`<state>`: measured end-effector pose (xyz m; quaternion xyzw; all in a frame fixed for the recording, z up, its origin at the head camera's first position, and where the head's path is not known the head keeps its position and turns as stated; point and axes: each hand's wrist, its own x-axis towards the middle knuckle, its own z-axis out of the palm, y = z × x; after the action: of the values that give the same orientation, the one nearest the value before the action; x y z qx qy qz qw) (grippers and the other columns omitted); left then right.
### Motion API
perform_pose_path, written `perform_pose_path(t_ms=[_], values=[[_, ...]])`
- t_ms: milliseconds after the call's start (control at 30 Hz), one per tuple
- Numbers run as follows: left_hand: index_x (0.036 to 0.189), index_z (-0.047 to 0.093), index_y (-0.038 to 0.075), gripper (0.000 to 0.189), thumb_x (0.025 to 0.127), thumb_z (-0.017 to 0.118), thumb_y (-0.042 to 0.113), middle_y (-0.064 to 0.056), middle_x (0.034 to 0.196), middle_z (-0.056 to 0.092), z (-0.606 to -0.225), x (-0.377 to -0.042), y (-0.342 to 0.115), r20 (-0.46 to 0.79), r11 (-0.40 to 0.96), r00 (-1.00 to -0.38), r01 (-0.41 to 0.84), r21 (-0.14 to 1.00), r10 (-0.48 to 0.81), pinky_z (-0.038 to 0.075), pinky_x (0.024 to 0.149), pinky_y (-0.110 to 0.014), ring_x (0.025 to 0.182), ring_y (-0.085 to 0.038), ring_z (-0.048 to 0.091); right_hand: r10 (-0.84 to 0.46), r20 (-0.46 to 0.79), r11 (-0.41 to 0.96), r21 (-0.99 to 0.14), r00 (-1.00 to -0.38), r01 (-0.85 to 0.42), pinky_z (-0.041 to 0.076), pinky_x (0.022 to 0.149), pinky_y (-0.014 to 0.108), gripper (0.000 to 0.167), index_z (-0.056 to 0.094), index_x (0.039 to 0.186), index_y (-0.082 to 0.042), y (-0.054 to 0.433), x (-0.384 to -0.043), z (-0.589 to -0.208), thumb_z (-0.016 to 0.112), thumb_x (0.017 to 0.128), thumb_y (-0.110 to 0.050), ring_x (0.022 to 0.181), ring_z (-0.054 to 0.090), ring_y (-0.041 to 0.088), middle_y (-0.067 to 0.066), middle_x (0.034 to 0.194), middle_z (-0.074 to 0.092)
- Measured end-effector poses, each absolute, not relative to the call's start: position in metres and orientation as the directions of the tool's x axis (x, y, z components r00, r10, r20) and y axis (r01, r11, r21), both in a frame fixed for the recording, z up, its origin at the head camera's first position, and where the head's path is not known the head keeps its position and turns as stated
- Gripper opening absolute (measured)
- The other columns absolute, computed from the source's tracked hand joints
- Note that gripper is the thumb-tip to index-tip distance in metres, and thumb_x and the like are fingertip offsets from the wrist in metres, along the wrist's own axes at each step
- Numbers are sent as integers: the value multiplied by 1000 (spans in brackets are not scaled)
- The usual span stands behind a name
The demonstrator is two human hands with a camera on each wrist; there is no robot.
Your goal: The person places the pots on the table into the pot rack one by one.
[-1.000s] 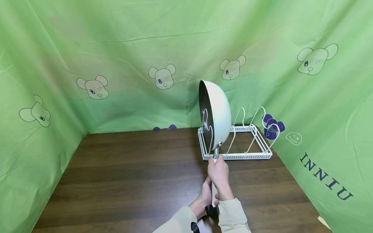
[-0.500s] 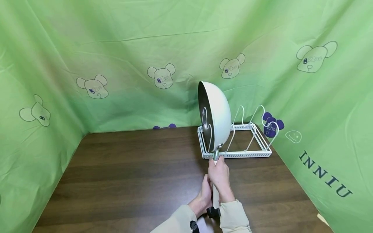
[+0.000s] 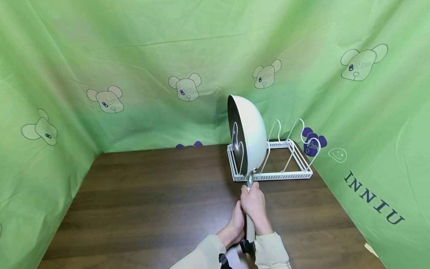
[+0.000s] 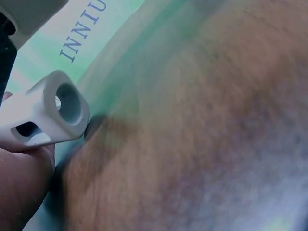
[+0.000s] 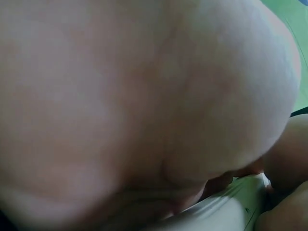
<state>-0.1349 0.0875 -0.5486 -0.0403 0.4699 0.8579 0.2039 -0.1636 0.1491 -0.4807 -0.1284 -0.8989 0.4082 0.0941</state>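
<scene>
A wok [image 3: 254,130], white outside and dark inside, stands on its edge between the upright wires at the left end of a white pan rack [image 3: 285,175]. Its dark opening faces left, and its handle points toward me. My right hand [image 3: 254,203] grips the handle just below the metal neck [image 3: 250,179]. Lower down, my left hand [image 3: 235,226] holds the handle from the left side, its fingers hidden behind it. The hollow end of the white handle [image 4: 33,110] shows in the left wrist view. Skin fills most of the right wrist view, with the handle [image 5: 226,207] below.
The rack stands at the back right of a dark wooden table [image 3: 151,201]. White wire dividers [image 3: 315,155] rise at its right end. A green curtain [image 3: 141,56] with bear prints hangs behind the table and along both sides.
The wok has dropped very slightly within the rack, and its handle's lower end has shifted a little right. Both hands keep their hold; the view has also shifted slightly.
</scene>
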Motion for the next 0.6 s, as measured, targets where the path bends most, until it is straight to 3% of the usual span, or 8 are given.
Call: perform_pose_path(t_ms=[400, 500, 600], values=[[128, 60, 8, 50, 105, 30, 41, 6, 109, 64, -545, -136, 85, -234, -405, -929, -339, 849, 288, 44, 88, -22, 95, -6, 57, 293, 91, 678, -722, -952, 140, 46, 72, 61, 23, 48, 94, 5, 148, -160, -482, 53, 98, -17, 84, 62, 54, 33, 85, 63], [115, 65, 5, 50, 107, 30, 39, 5, 97, 65, -544, -137, 82, -215, -319, -946, -286, 904, 242, 45, 82, -22, 87, -6, 57, 289, 95, 685, -715, -953, 137, 46, 72, 61, 24, 49, 94, 5, 148, -161, -484, 53, 98, -17, 84, 62, 55, 34, 84, 63], [91, 69, 5, 50, 108, 35, 36, 4, 81, 64, -544, -142, 77, -138, -104, -978, -156, 982, 159, 46, 72, -22, 75, -6, 56, 287, 106, 696, -706, -952, 131, 46, 72, 62, 25, 50, 94, 6, 149, -163, -485, 54, 98, -19, 84, 62, 55, 33, 84, 63]])
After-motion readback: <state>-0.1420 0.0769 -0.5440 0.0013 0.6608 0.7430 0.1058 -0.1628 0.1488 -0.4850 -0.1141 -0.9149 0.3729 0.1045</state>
